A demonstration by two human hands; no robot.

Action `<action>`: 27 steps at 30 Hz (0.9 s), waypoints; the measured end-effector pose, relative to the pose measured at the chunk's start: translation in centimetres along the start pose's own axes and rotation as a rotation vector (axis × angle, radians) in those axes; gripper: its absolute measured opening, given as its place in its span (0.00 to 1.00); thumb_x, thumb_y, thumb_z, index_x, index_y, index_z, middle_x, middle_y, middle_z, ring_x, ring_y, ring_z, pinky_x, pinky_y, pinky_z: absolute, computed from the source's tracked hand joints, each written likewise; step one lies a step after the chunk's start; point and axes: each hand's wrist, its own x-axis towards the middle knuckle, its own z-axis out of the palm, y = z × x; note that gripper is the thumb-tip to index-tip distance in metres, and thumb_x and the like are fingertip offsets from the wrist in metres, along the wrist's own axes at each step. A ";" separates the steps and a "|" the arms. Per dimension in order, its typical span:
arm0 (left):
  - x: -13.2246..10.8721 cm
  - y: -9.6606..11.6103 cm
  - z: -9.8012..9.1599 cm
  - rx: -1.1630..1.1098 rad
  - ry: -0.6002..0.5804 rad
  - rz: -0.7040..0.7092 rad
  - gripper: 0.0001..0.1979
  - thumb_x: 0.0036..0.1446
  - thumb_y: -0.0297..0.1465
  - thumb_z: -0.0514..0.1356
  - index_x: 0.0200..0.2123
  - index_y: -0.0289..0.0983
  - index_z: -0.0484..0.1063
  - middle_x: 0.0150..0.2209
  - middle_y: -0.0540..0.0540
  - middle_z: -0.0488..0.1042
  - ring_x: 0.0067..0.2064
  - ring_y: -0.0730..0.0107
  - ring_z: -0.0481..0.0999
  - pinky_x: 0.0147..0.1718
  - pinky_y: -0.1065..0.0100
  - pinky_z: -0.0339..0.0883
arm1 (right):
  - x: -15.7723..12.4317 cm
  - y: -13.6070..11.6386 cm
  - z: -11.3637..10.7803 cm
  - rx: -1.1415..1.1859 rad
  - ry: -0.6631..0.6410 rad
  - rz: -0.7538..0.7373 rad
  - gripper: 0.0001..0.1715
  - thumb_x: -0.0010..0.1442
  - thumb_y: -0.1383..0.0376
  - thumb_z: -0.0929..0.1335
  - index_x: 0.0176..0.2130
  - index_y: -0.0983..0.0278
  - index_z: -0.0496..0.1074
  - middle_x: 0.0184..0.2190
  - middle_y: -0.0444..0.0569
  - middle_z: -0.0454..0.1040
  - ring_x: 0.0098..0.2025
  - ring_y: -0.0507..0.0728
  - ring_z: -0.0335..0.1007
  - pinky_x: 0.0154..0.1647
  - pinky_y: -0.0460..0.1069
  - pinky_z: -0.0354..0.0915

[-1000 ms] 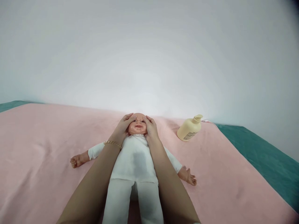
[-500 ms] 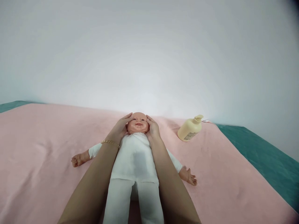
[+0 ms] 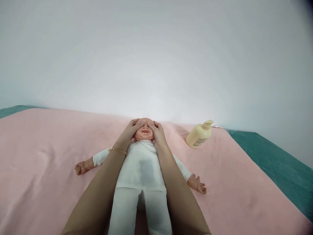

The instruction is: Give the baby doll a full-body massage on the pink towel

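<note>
A baby doll (image 3: 144,160) in white cloth lies on its back, its head at the far end and its arms spread out sideways. My left hand (image 3: 130,130) cups one side of the doll's head, with the thumb laid across its eye. On the other side, my right hand (image 3: 157,131) does the same, its thumb over the second eye. Both thumbs nearly meet at the nose, while the mouth stays visible between my palms. My fingertips curl round the sides of the head and are partly hidden. A gold chain bracelet circles my left wrist.
To the right of the doll stands a pale yellow pump bottle (image 3: 199,134) with dark print. A pink cloth (image 3: 61,140) lies under everything, over a green surface (image 3: 269,156) that shows at both sides. Behind rises a pale wall (image 3: 151,58).
Both thumbs have moved inward from the sides of the doll's face and now cover its eyes. The doll's body and the bottle have stayed put.
</note>
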 end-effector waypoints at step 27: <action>0.3 -0.6 0.4 -0.053 0.038 0.011 0.26 0.47 0.39 0.69 0.48 0.37 0.70 0.48 0.39 0.75 0.42 0.65 0.77 0.37 0.67 0.73 | 0.3 0.1 0.0 -0.067 0.126 0.055 0.16 0.50 0.59 0.71 0.39 0.60 0.69 0.38 0.45 0.75 0.42 0.56 0.73 0.41 0.49 0.70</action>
